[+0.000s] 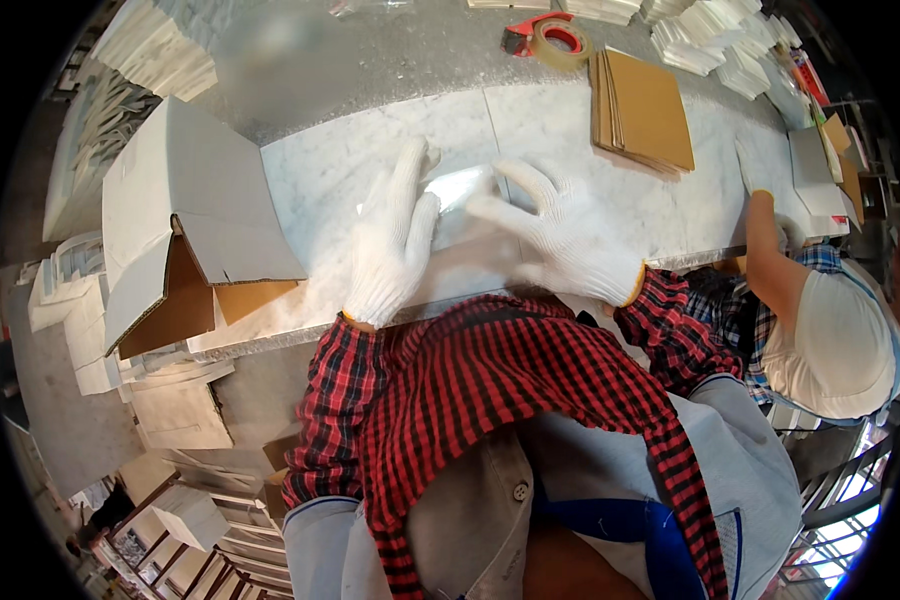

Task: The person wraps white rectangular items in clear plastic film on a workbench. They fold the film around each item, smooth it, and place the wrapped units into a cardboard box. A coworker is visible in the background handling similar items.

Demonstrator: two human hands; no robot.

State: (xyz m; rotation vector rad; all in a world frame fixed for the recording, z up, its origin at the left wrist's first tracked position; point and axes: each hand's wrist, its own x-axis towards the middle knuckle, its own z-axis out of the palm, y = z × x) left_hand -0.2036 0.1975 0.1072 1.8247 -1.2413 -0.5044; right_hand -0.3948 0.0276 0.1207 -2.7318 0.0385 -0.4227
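Note:
Both my hands wear white knitted gloves over a pale marble-patterned slab (330, 150). Between them lies a small shiny, whitish packet (458, 187); its exact kind I cannot make out. On its left end is my left hand (395, 235), fingers stretched straight and thumb apart. My right hand (570, 230) spreads its fingers at the packet's right end, with index finger and thumb on either side of it. That glove is a little blurred, and part of the packet is hidden by the fingers.
An open white carton (185, 200) stands at left. Brown cardboard sheets (642, 110) and a red tape dispenser (550, 40) lie toward the back. White stacks (705, 35) line the far right. Beside me at right, a co-worker's gloved hand (745, 165) rests near the table.

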